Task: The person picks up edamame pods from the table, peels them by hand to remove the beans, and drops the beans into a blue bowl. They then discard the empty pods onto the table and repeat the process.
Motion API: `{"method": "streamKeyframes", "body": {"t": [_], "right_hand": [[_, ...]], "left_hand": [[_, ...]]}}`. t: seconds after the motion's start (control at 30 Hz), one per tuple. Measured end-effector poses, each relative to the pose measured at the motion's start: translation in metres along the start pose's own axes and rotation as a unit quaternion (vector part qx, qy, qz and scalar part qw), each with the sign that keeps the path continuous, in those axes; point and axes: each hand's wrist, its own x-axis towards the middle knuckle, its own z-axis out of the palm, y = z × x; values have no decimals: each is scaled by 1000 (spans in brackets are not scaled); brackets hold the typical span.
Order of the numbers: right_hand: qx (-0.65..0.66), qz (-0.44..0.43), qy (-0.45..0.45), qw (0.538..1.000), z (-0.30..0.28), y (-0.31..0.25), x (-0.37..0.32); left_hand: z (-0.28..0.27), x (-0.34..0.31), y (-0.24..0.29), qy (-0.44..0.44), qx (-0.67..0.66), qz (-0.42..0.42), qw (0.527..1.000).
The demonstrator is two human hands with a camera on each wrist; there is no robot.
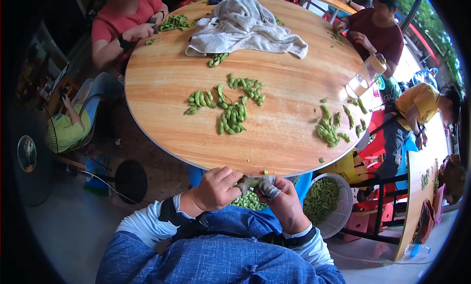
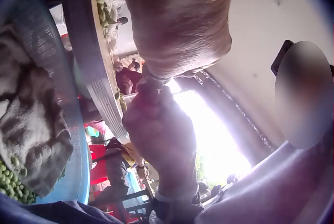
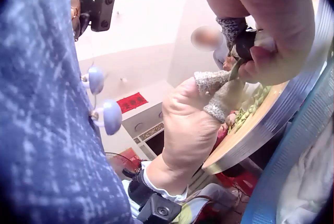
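Both hands meet just off the near table edge, over a blue basket (image 1: 305,183). Cloth-like wraps cover some of the thumbs and fingers. Between the fingertips, a green edamame pod (image 3: 236,70) is pinched from both sides. My left hand (image 1: 216,188) grips it from the left, and my right hand (image 1: 287,205) from the right, thumb on top. Shelled green beans (image 1: 249,200) lie in the basket below the hands, with a grey cloth (image 2: 34,114) beside them. A small green bean (image 1: 265,172) sits at the table's edge. Fingers partly hide the pod.
Piles of edamame pods (image 1: 233,114) lie on the round wooden table (image 1: 167,102), with more pods (image 1: 327,129) at right. A white towel (image 1: 245,26) covers its far part. A white basket of pods (image 1: 347,205) stands at my right. Several people sit around; a fan (image 1: 29,156) is at left.
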Motion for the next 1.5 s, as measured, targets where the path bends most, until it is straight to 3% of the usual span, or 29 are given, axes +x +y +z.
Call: {"method": "streamKeyframes", "body": {"t": [0.53,0.67,0.73,0.77,0.83,0.87,0.97,1.03,1.07,1.2,1.27,1.47,1.5], "right_hand": [[-15,12,7,1000,1,4,-4],[-20,26,1,999,-2,9,-2],[-15,1,-14,1000,-2,13,-1],[-11,-24,-25,999,-2,14,-2],[-21,-63,-34,997,-1,15,-2],[-35,-79,-32,996,1,15,-1],[-129,-104,-34,986,-1,9,-3],[-207,-111,-24,972,-2,6,-5],[-244,-115,-12,963,-1,5,-6],[-346,-192,-14,918,-1,2,-7],[-385,-190,-47,902,-2,-4,-7],[-456,-250,-1,854,1,5,-3],[-464,-247,19,851,0,6,-4]], "left_hand": [[5,-4,7,-9,-9,-22,1000],[10,-7,9,-4,-118,-106,987],[19,-8,13,34,-199,-193,960],[22,-10,14,23,-299,-264,917],[28,-16,16,-1,-480,-393,785],[34,-18,17,28,-548,-417,724],[36,-23,11,-18,-567,-433,700],[27,-15,10,-18,-363,-335,869],[21,-11,10,-18,-250,-276,928],[11,-2,11,-57,-334,-284,897],[11,-2,10,-51,-415,-272,867],[18,-1,12,-71,-283,-256,921],[19,-1,13,-53,-317,-283,904]]}}
